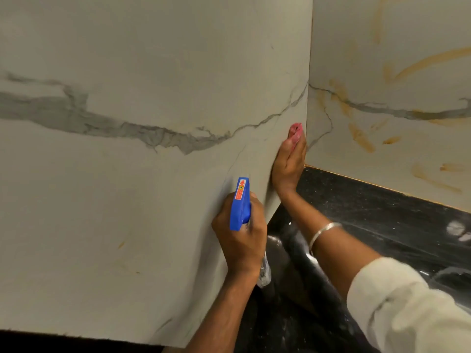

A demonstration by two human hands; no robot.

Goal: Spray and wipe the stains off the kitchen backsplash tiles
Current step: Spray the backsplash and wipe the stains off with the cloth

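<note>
On your far left, the left tile (127,200) is filling most of the view. Its top and left edges are running out of frame, and its grey vein (76,115) is blurring toward the edge. A few faint orange specks (121,245) are showing low on it, too small to make out well. Your left hand (239,240) is coming in from the bottom edge and gripping the spray bottle (240,205), fingers curled round its neck, with the blue head pointing up along the tile. The clear body is only peeking out below your wrist, and the trigger is hiding behind the head and your fingers, so you cannot tell whether it is being squeezed. Just right of that, your right hand (289,166) is lying flat against the same tile, fingers straight, right beside the corner, and pressing the pink cloth (295,131) onto it. Only a bit of the cloth is sticking out past your fingertips, with the rest hiding under the hand. A silver bangle (322,234) is sitting on that forearm, and the white sleeve (407,307) is getting cut off at the lower right. Beneath the arms the black countertop (382,215) is shining with blurry reflections, and a pale shape at its right edge is too cut off to name. On the far right, the right tile (395,34) is carrying the orange stains (362,137), smeared in streaks and blotches across the corner from the cloth and running out of frame.
</note>
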